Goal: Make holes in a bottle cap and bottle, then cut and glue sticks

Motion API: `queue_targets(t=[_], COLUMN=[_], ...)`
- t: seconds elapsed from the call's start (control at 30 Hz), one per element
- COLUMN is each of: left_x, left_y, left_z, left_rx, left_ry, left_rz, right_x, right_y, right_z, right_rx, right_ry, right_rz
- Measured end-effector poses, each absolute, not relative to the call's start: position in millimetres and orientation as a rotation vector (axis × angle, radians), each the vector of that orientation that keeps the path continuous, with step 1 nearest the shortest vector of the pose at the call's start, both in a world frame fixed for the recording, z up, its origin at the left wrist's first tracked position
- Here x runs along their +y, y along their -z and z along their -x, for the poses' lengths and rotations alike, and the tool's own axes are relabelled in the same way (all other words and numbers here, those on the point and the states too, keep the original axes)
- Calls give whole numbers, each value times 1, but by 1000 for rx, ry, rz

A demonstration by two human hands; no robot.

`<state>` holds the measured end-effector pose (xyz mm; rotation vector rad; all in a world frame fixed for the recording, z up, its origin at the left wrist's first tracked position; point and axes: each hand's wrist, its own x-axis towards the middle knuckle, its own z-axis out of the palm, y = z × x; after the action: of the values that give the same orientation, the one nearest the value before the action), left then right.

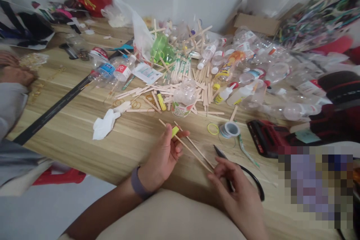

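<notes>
My left hand (165, 153) is closed on a small yellow plastic piece (174, 131) and a thin wooden stick (191, 151). A second thin stick (194, 144) runs beside the first, and both slant down to the right. Thumb and fingers of my right hand (234, 187) pinch around their lower ends. Black-handled scissors (221, 152) lie partly beneath my right hand, their blades pointing away from me. Just beyond my left hand a clear plastic jar (184, 99) with a fruit label stands upright.
Flat wooden sticks (206, 90) are heaped behind the jar, with several plastic bottles (247, 75). A wire spool (230, 130), a red power tool (270, 138) and glue bottles (225, 93) lie rightward. Crumpled tissue (105, 123) and a black strip (53, 110) are leftward. Another person's hands (17, 69) rest far left.
</notes>
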<state>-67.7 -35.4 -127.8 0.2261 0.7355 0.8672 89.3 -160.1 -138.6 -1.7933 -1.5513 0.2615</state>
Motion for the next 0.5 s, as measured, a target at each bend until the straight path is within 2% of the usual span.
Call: queue_targets(t=[0.3,0.5], left_x=[-36,-36], left_y=[127,125], left_z=[68,68], left_rx=[723,721], left_ry=[-869,-866], left_rz=[-213,-198], right_x=[-164,-163], right_y=[137,135], right_z=[-91,-86], right_rx=[-1574,-1506], right_ry=[-404,-392], right_rz=[1783,1832])
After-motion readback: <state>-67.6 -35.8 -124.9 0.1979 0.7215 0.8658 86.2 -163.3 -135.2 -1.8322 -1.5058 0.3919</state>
